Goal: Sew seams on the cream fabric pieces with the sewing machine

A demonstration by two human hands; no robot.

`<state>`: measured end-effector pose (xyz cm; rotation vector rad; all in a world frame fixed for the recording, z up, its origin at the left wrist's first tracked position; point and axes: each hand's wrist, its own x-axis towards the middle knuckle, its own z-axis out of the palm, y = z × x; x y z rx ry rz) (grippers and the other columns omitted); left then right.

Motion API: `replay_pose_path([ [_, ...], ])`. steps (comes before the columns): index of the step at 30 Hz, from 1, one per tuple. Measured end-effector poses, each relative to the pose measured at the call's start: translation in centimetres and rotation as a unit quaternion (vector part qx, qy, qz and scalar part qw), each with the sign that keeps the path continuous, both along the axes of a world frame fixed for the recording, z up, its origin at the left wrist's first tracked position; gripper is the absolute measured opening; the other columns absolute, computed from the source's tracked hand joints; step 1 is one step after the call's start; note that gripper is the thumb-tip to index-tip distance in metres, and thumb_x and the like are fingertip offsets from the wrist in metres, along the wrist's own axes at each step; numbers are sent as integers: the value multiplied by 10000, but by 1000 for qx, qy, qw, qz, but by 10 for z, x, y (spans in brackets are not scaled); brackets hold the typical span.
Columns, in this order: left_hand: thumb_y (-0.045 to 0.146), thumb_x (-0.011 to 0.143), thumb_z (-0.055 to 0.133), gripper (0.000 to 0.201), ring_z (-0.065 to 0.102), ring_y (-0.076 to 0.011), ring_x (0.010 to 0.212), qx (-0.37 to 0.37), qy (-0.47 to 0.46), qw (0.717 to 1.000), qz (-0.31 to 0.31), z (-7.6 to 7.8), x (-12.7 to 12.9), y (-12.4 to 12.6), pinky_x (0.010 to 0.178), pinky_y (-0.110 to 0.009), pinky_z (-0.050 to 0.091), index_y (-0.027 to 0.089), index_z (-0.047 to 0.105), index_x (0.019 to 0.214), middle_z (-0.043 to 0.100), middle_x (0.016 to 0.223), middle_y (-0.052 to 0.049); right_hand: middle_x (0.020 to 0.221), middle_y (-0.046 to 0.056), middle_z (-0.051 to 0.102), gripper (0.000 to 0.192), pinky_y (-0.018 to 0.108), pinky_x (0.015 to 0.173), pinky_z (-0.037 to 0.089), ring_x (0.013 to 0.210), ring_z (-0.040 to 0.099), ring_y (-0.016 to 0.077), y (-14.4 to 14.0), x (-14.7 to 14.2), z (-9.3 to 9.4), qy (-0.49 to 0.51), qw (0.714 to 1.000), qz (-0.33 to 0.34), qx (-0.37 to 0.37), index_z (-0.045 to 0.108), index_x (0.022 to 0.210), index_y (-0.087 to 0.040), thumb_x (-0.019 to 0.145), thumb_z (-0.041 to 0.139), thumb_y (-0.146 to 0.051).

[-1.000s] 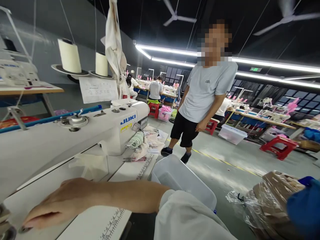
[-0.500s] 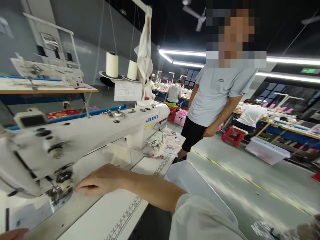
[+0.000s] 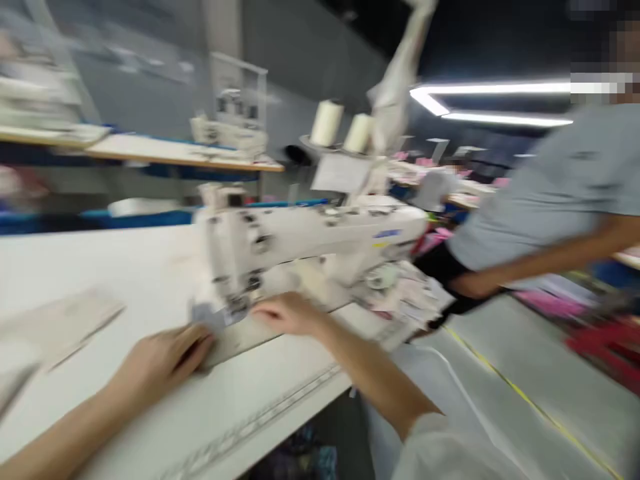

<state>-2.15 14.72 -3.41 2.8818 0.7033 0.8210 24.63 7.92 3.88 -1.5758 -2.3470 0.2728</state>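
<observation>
the left hand point(image 3: 163, 360), nearest, curls its fingers over the white table point(image 3: 240, 393); the right hand point(image 3: 290, 313) bends its fingers inward beside the needle end of the sewing machine point(image 3: 315, 233). blur hides any grip. farther back stand thread cones point(image 3: 327, 123).

White sewing machine point(image 3: 310, 233) dead ahead, and round its needle area point(image 3: 237, 308) we go: left hand point(image 3: 167, 357) at eight o'clock, curled in; right hand point(image 3: 286, 312) close by at three, blur hiding any grip! Cream cloth point(image 3: 65, 323) lies at nine, thread cones point(image 3: 327, 123) stand at one, a co-worker point(image 3: 555, 193) between two and three.
</observation>
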Motion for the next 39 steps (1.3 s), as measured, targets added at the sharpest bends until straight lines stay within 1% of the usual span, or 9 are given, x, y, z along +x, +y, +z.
replay_pose_path([
  [2, 272, 960, 377, 284, 525, -122, 461, -15, 45, 999, -2, 33, 8, -11, 482, -241, 373, 209, 569, 759, 605, 593, 31, 1093, 44, 724, 264, 255, 830, 479, 978, 678, 166, 2, 1, -4, 30, 999, 15, 7, 685, 1094, -197, 950, 463, -201],
  [4, 277, 960, 351, 276, 569, -132, 526, -33, 61, 997, 31, 47, 15, -9, 507, -243, 388, 198, 562, 801, 627, 643, 11, 1092, 73, 722, 284, 305, 812, 501, 957, 685, 201, 9, 4, -9, 54, 998, 32, 9, 685, 1101, -183, 948, 451, -229],
  [6, 282, 953, 365, 238, 605, -139, 598, -48, 77, 995, 50, 48, 17, -6, 528, -245, 400, 192, 566, 861, 653, 713, -4, 1082, 80, 723, 303, 314, 764, 520, 911, 694, 206, 14, 6, -13, 67, 997, 45, 9, 684, 1113, -192, 945, 439, -254],
  [10, 261, 946, 388, 195, 625, -133, 672, -65, 88, 993, 37, 41, 12, -11, 567, -246, 421, 190, 568, 929, 683, 830, -19, 1036, 64, 736, 304, 294, 686, 540, 845, 703, 200, 13, 6, -16, 61, 997, 42, 30, 702, 1073, -224, 926, 445, -296],
  [15, 231, 936, 421, 162, 626, -131, 703, -78, 89, 993, 28, 41, 10, -12, 576, -249, 414, 188, 576, 950, 694, 891, -17, 901, 38, 748, 305, 273, 583, 521, 686, 688, 179, 14, 6, -17, 38, 997, 45, 48, 707, 1053, -238, 920, 447, -328],
  [27, 209, 917, 438, 189, 630, -130, 726, -120, 90, 988, 26, 46, 11, -12, 596, -246, 430, 179, 616, 971, 703, 930, -35, 816, 46, 739, 350, 283, 566, 506, 634, 669, 185, 14, 6, -18, 21, 998, 38, 36, 698, 1074, -217, 935, 414, -366],
  [31, 214, 877, 481, 183, 631, -105, 736, -150, 110, 981, 60, 68, -15, 5, 640, -202, 442, 208, 654, 935, 717, 918, -3, 884, 47, 747, 356, 275, 572, 515, 690, 687, 191, 14, 8, -17, 23, 999, 40, 23, 698, 1071, -225, 939, 408, -384],
  [36, 308, 838, 455, 241, 609, -142, 655, -151, 111, 960, 208, 106, -80, 33, 583, -217, 395, 172, 652, 815, 698, 772, -36, 992, 54, 742, 373, 278, 620, 524, 804, 701, 208, 15, 11, -15, 19, 999, 39, 2, 682, 1125, -219, 950, 396, -383],
  [39, 414, 789, 485, 275, 612, -176, 656, -163, 145, 934, 284, 112, -104, 48, 601, -241, 398, 189, 641, 760, 685, 739, -40, 876, 56, 744, 390, 288, 599, 499, 705, 682, 197, 15, 11, -17, 8, 999, 45, -11, 670, 1154, -192, 964, 374, -360],
])
